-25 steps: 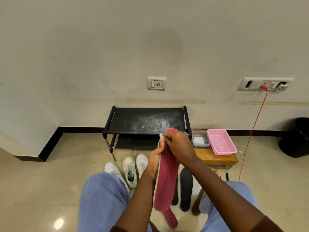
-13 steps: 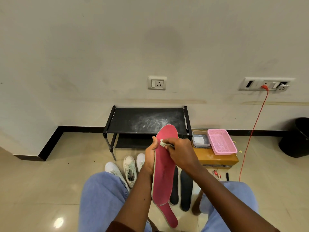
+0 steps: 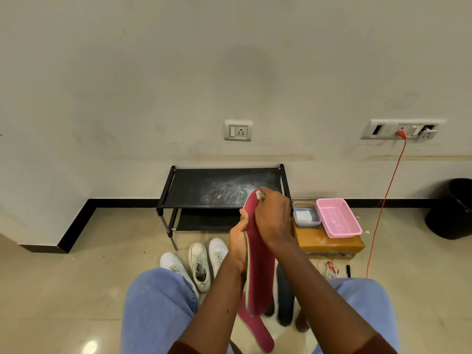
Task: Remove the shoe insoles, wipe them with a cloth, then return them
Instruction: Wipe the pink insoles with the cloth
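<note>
My left hand (image 3: 238,238) grips the left edge of a red insole (image 3: 259,277) held upright between my knees. Against the insole's top end, my right hand (image 3: 273,218) presses a small pale cloth (image 3: 260,194), of which only a corner shows. A second red insole (image 3: 258,330) lies on the floor below. Two dark insoles (image 3: 284,300) lie on the floor just right of the held one, partly hidden by my right arm. Three white shoes (image 3: 200,261) stand on the floor to the left.
A black two-tier shoe rack (image 3: 219,187) with white dust stands against the wall. On its right a brown box (image 3: 329,244) carries a pink basket (image 3: 338,217) and a clear container (image 3: 306,217). An orange cable (image 3: 383,208) hangs from the wall socket. A black bin (image 3: 452,210) stands far right.
My right hand slid the cloth down the insole half a second ago, then back up to its top end. The left hand kept its grip on the insole's edge.
</note>
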